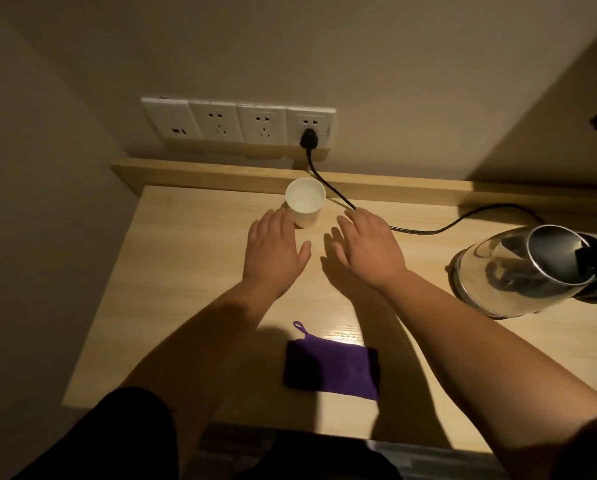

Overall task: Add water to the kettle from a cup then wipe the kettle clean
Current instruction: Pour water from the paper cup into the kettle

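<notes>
A white paper cup (305, 206) stands upright near the back of the wooden table (193, 271). My left hand (273, 249) is flat, palm down, just in front and left of the cup, fingertips by its side. My right hand (368, 247) is also flat with straight fingers, to the right of the cup, holding nothing. A glass kettle (525, 271) with a metal rim and black handle sits on its base at the right edge. A folded purple cloth (331, 367) lies near the table's front edge, between my forearms.
A black power cord (345, 202) runs from a wall socket strip (238, 123) across the back of the table to the kettle base. A raised wooden ledge (221, 174) lines the back. Walls close in at left and behind.
</notes>
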Available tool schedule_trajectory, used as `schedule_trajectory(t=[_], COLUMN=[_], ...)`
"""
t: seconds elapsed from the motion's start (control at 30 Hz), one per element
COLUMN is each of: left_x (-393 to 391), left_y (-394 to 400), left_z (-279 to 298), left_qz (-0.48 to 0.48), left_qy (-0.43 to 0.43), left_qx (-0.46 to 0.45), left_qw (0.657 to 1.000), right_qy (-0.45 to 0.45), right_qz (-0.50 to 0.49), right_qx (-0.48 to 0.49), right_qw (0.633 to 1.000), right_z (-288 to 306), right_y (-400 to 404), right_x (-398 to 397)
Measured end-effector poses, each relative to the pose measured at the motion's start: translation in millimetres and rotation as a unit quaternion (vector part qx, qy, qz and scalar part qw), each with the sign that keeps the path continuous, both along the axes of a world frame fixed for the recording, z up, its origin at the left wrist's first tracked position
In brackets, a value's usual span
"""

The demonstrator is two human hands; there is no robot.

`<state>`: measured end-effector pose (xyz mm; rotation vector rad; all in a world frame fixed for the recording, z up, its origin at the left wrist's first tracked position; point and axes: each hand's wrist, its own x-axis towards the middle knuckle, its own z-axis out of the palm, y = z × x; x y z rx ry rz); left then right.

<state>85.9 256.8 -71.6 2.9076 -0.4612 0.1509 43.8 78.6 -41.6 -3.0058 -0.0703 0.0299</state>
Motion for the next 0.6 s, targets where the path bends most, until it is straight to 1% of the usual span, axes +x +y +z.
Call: schedule_trajectory(t=[0.13,0.23,0.33,0.43,0.5,0.6], left_x=[28,48,63,72,74,75], left_y=[1,-6,-16,-21,-23,-29], left_z=[-20,-32,-41,-50,-54,-57], left_qz=[0.016,0.034,0.047,0.061,0.064,0.075], left_qy=[0.05,0.104,0.168,0.213,0.229,0.243], left_qx=[-0.088,-0.165,-0.27,-0.356,-0.386,-0.391], left_qw=[0.995,0.98,0.947,0.908,0.891,0.885], right_qy=[0.019,0.041,0.052,0.045,0.042,0.046], right_qz=[-0.01,-0.007,-0.013,-0.02,-0.024,-0.028], right_qx=[-0.011,-0.023,-0.033,-0.016,-0.006,-0.006], right_qw=[1.0,0.999,0.998,0.999,0.999,0.999], right_z=[-18,-31,-42,-52,-56,-61], right_y=[3,2,1,2,2,0], right_x=[13,21,25,22,19,14])
